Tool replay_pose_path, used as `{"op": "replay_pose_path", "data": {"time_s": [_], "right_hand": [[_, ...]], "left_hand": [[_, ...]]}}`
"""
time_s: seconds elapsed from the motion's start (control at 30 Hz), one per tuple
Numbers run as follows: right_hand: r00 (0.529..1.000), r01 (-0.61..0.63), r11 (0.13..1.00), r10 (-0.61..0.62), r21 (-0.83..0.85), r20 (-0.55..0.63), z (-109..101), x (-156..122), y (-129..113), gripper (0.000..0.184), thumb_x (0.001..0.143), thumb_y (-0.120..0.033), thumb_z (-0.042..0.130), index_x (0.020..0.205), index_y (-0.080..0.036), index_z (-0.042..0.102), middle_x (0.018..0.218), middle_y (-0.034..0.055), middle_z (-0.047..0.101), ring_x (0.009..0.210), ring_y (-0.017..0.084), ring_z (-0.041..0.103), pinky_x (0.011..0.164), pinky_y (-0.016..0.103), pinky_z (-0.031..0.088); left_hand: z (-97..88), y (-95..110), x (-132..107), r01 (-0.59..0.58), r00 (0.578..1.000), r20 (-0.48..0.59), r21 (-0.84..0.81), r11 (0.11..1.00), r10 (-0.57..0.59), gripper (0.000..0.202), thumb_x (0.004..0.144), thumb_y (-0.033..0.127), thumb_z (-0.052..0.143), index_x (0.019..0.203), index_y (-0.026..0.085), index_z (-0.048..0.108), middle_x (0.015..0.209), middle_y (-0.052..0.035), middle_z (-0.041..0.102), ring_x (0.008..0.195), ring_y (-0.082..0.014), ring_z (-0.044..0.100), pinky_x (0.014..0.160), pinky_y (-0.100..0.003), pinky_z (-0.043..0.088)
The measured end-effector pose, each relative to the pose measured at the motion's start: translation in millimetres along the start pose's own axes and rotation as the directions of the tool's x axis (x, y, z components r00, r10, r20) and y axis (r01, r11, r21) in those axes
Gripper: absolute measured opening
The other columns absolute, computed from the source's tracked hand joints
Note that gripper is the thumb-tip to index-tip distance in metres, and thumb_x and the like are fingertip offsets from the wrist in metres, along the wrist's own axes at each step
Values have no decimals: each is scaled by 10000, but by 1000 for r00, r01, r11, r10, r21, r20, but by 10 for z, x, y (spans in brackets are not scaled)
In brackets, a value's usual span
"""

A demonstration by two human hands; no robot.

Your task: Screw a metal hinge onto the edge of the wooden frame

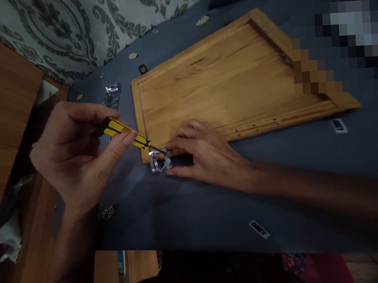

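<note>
My left hand [80, 148] is closed around the yellow and black handle of a screwdriver [124, 131]. The screwdriver's tip meets a silver metal hinge [160, 161] at the near left corner of a wooden cabinet door [205, 89]. From the right, my right hand [209, 155] reaches over the door's near edge. Its index finger and thumb pinch the hinge from either side, while the other fingers rest on the wood. Part of the hinge is hidden by the fingertips. The door lies flat with its recessed panel facing up.
Several loose metal parts [112, 90] lie on the dark blue cloth [206, 217] beyond my left hand. A small dark metal piece [143, 69] touches the door's far left edge. Patterned fabric [54, 30] rises behind, and brown wooden furniture [7, 101] stands at the left.
</note>
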State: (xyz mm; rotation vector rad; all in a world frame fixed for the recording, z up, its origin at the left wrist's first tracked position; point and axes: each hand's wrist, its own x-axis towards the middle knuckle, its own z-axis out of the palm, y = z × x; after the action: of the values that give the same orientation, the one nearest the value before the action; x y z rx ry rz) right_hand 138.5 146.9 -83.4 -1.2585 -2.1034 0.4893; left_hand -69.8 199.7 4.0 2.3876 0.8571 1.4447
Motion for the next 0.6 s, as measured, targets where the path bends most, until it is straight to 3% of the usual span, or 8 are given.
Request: {"op": "replay_pose_path", "data": {"time_s": [0.23, 0.43, 0.6], "right_hand": [[1000, 3, 1000, -3, 5, -12, 22, 2, 19, 443, 817, -484, 860, 1111, -161, 786, 956, 92, 692, 968, 279, 563, 854, 399, 418], [1000, -2, 1000, 2, 0, -1, 14, 4, 14, 435, 826, -473, 853, 1125, -165, 781, 951, 86, 682, 965, 275, 550, 851, 396, 415], [1000, 9, 1000, -9, -4, -3, 20, -1, 29, 415, 829, -479, 846, 1089, -161, 785, 948, 90, 676, 952, 273, 544, 847, 394, 408]], "left_hand": [[6, -16, -24, -45, 999, -1, -2, 999, 45, 408, 687, 219, 923, 1063, 295, 783, 922, 12, 713, 771, -179, 693, 639, -357, 610], [-28, 120, -33, 43, 995, 86, 49, 998, -47, 326, 779, 184, 871, 1062, 325, 793, 938, -36, 723, 826, -240, 713, 713, -465, 668], [-14, 156, -19, 1, 992, 127, -15, 1000, 1, 369, 795, 119, 821, 1076, 357, 800, 963, -18, 757, 844, -250, 732, 744, -481, 695]]}}
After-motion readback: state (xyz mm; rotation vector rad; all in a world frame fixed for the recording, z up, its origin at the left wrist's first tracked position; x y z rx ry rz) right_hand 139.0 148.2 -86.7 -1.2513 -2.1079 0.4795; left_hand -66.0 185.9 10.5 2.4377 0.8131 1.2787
